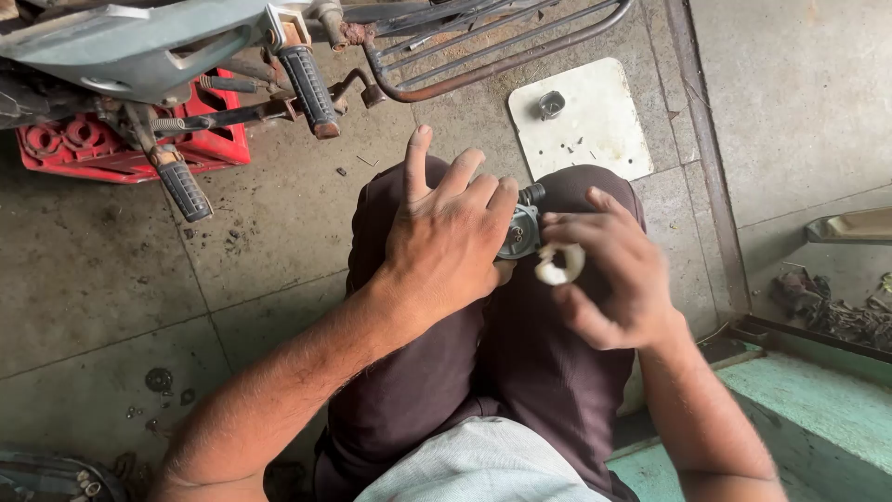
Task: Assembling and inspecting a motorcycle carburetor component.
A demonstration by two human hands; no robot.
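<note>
2 hands meet on your knee: your left hand (446,237) clamps the small metal carburettor part (520,228), your right hand (609,279) at 3 o'clock pinches a white ring (559,265), which could slip to the gritty floor (269,232).

Near the middle of the frame: left hand (446,244) and right hand (609,279) side by side over the knees, small metal part (520,228) between them, ring (559,264) in the right fingers. Upper left: motorbike footpegs (308,90), crate (130,139) behind. Upper middle, on the floor (111,279): flat plate (581,121) with a small cup (551,104) on it.
</note>
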